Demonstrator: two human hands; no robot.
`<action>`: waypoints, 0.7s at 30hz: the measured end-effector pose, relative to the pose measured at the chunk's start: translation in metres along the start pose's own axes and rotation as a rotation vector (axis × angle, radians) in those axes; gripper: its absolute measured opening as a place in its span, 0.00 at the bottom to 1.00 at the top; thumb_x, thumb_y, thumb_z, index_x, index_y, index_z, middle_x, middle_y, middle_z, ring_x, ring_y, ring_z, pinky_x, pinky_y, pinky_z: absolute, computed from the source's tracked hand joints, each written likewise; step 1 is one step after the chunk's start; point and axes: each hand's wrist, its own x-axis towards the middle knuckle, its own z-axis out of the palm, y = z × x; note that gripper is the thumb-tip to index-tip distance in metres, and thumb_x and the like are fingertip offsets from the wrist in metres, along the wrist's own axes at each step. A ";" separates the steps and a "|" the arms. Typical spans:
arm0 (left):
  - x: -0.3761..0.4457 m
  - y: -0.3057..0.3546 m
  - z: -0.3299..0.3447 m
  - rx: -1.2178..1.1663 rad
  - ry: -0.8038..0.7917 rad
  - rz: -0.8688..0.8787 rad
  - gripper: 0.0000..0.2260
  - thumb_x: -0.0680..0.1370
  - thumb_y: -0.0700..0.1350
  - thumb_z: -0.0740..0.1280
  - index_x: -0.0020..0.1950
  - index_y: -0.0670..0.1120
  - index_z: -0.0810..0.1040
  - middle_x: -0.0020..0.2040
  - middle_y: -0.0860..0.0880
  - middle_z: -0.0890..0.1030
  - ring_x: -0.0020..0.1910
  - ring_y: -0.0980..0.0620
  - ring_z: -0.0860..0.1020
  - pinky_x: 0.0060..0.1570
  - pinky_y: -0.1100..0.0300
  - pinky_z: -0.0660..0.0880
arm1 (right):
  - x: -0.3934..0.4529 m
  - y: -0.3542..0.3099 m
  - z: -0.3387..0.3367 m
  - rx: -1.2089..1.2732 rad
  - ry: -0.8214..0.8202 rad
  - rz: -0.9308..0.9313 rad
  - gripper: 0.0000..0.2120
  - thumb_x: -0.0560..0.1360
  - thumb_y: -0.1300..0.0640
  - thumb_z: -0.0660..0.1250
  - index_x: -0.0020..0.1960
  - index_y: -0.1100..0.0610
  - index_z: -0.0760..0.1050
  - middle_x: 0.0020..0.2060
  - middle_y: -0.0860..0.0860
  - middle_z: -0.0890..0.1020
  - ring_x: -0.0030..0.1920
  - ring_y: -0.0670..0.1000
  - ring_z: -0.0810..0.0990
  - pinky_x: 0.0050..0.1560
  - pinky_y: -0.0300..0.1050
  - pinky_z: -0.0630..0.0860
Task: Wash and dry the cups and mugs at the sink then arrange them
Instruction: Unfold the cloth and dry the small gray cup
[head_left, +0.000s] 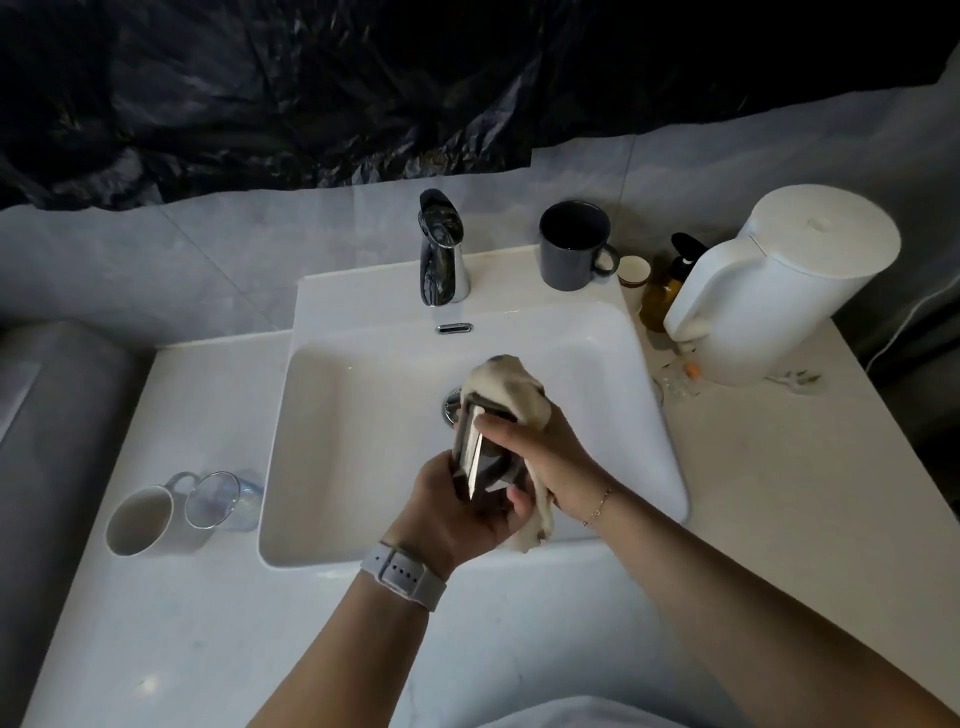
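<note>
Over the white sink (363, 525) my left hand (457, 509) grips the base of a dark shiny cup (480, 452). My right hand (540, 452) holds a cream cloth (511, 382) wrapped around the cup's far end, with its thumb across the cup's side. A tail of the cloth hangs below my right palm. A white mug (137, 519) and a clear glass (221, 499) lie on their sides on the counter left of the sink. A dark grey mug (571, 247) stands upright on the sink's back ledge.
A chrome tap (441, 249) rises at the back of the sink, with the drain (452, 405) just beyond the cup. At the right stand a white kettle (774, 291), an amber pump bottle (670, 280) and a small paper cup (634, 273). Black plastic sheeting covers the wall.
</note>
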 end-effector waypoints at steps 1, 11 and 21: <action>0.002 -0.003 0.004 -0.010 0.014 0.047 0.16 0.78 0.43 0.55 0.42 0.38 0.80 0.39 0.42 0.81 0.37 0.43 0.78 0.27 0.59 0.75 | -0.001 -0.001 0.002 -0.012 0.057 -0.002 0.27 0.64 0.42 0.72 0.58 0.56 0.75 0.47 0.51 0.83 0.47 0.45 0.82 0.46 0.40 0.78; 0.012 -0.022 0.011 0.343 0.111 0.441 0.21 0.81 0.58 0.55 0.57 0.48 0.82 0.50 0.45 0.85 0.51 0.46 0.81 0.49 0.52 0.76 | -0.008 -0.002 0.012 0.539 0.328 0.229 0.26 0.79 0.41 0.56 0.34 0.54 0.83 0.35 0.52 0.85 0.34 0.49 0.84 0.33 0.40 0.80; -0.004 0.019 0.007 0.634 -0.064 0.443 0.24 0.78 0.60 0.65 0.68 0.47 0.73 0.60 0.41 0.80 0.56 0.43 0.81 0.47 0.45 0.80 | 0.004 -0.016 0.014 0.141 0.338 0.259 0.26 0.77 0.34 0.55 0.50 0.54 0.79 0.44 0.55 0.85 0.44 0.52 0.85 0.44 0.47 0.81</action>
